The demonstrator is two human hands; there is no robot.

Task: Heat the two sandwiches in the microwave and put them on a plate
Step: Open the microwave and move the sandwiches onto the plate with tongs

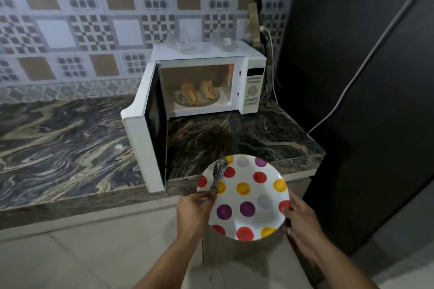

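Left hand is gripping metal tongs over the dotted plate, which the right hand is holding by its rim. Two sandwiches are sitting inside the microwave, its open door jutting between them and the left hand.

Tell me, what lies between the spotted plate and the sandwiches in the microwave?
In the head view, only bare marbled countertop separates the spotted plate from the sandwiches in the open microwave; its door swings leftward.

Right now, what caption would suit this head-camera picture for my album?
Polka-dot plate in right hand, metal tongs in left hand, before an open microwave holding two sandwiches.
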